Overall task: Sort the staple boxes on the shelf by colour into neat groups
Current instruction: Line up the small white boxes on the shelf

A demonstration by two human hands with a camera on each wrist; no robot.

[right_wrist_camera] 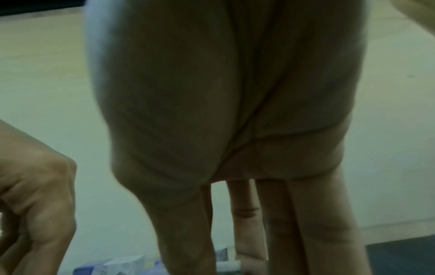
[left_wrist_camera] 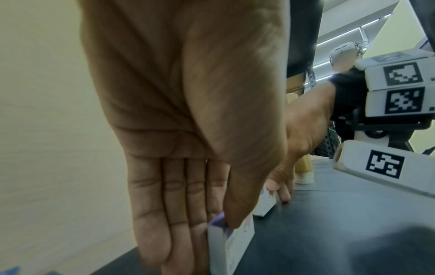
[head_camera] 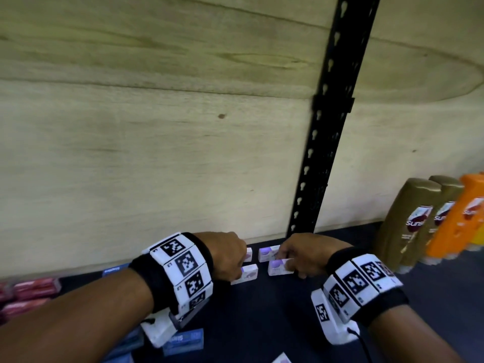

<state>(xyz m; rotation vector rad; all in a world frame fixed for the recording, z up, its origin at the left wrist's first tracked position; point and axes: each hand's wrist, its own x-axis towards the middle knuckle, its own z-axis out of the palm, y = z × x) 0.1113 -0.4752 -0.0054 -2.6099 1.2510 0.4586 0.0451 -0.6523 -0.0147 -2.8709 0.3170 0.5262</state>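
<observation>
Head view. Nearest the lens, at 6 o'clock, a white-and-purple box corner [head_camera: 282,358] pokes in at the frame edge, with blue staple boxes [head_camera: 183,341] at 7 o'clock under the left forearm. Red staple boxes [head_camera: 31,290] sit stacked at 9 o'clock on the dark shelf [head_camera: 262,315]. Both wrists carry black bands with white marker blocks. Left hand [head_camera: 228,255] and right hand [head_camera: 305,254] meet just below centre, at the foot of the plywood back wall [head_camera: 157,127]. Four white-and-purple staple boxes [head_camera: 279,267] lie between them in a loose two-by-two cluster; left fingers cover the two left boxes, right fingers curl over the two right ones. Black slotted upright [head_camera: 330,121] rises at 1 o'clock. Gold bottles [head_camera: 408,221] and an orange bottle [head_camera: 455,221] stand at 3 o'clock.

Left wrist view. Palm fills the frame; left hand [left_wrist_camera: 188,130] has four fingers straight and pressed together, thumb tip set on the near face of a white-and-purple box [left_wrist_camera: 235,247] at 6 o'clock, so the box is pinched between thumb and fingers. Right hand [left_wrist_camera: 303,134] at 3 o'clock, fingertips down at another box [left_wrist_camera: 264,204].

Right wrist view. Dim and blurred. Right hand [right_wrist_camera: 235,111] points its fingers down, slightly parted; pale boxes [right_wrist_camera: 127,264] show at 6 to 7 o'clock by the fingertips. Whether the fingers actually clamp a box, cannot tell. Left hand [right_wrist_camera: 35,195] at 8 o'clock.
</observation>
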